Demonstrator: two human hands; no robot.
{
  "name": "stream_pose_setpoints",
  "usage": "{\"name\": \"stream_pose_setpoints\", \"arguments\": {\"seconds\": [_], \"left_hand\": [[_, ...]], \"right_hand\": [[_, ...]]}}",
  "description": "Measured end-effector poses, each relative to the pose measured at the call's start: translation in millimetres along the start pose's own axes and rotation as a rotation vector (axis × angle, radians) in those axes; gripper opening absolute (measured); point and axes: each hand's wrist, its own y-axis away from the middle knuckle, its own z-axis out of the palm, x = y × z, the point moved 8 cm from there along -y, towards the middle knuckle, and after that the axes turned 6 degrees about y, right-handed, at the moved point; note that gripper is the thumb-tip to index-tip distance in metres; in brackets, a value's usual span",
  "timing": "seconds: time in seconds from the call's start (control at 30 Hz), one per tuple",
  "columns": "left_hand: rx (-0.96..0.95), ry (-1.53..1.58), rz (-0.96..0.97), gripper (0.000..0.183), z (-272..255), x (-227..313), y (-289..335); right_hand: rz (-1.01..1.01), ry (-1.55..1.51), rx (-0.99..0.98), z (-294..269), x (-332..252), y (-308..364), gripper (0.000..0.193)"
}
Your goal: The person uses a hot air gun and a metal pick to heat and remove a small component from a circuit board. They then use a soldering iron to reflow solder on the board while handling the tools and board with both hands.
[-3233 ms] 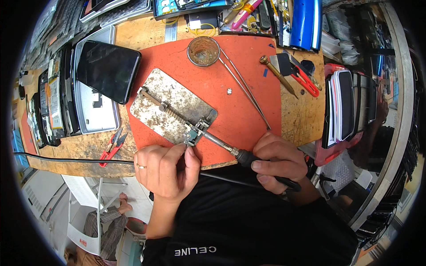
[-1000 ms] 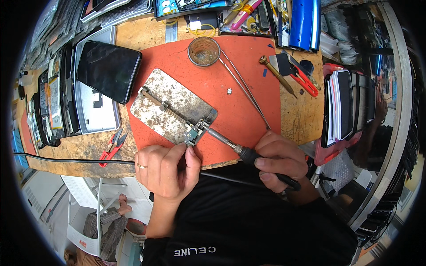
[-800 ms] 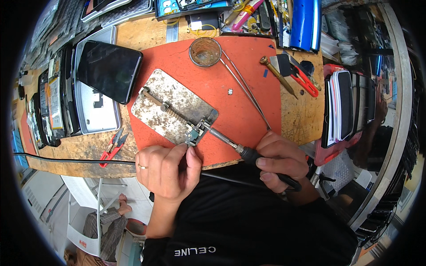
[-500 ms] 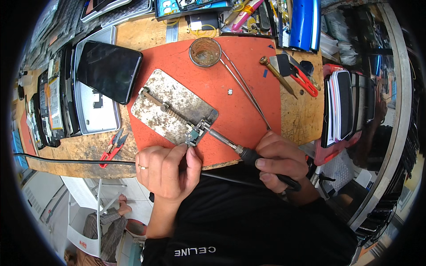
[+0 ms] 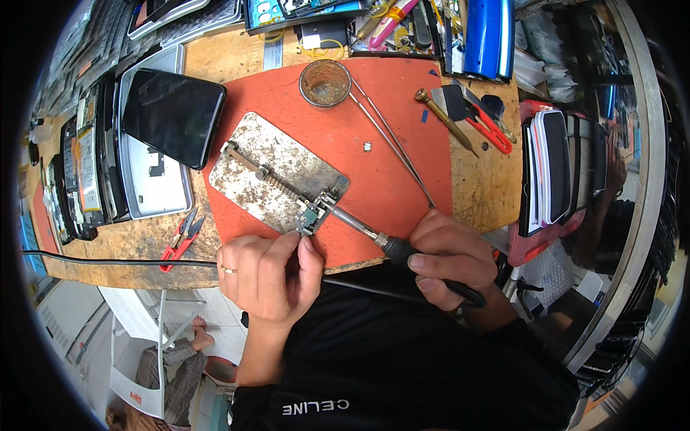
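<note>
Just beyond the left hand [image 5: 267,276] grip, circuit board [image 5: 310,218].

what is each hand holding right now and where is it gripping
The right hand grips a soldering iron by its black handle. The left hand pinches at the small circuit board; what its fingertips hold cannot be told.

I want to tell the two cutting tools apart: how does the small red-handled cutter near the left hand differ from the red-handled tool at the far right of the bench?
The small red-handled cutter lies on bare wood left of the orange mat, close to the left hand. The red-handled tool at the far right lies beyond the mat, far from both hands. The cutter's handles are spread apart; the far tool's seem closed. Both have red handles and lie untouched.
</note>
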Motion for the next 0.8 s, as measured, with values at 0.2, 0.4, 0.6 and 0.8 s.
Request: {"name": "stream_pose_setpoints", "arguments": {"seconds": [0.2,0.4,0.6,0.8], "left_hand": [[0.005,-0.007,0.004,0.020,-0.5,0.1,-0.2],[0.005,-0.002,-0.007,0.019,-0.4,-0.1,0.1],[0.009,-0.003,0.000,0.020,-0.3,0.0,-0.3],[-0.001,-0.004,0.000,0.021,-0.3,0.1,-0.2]], "right_hand": [[0.003,-0.003,-0.001,0.2,-0.2,-0.5,0.025],[0.006,-0.012,-0.002,0.0,0.1,-0.3,0.026],[0.017,-0.007,-0.003,-0.2,-0.2,-0.6,0.026],[0.018,-0.013,-0.004,-0.1,0.0,-0.9,0.026]]}}
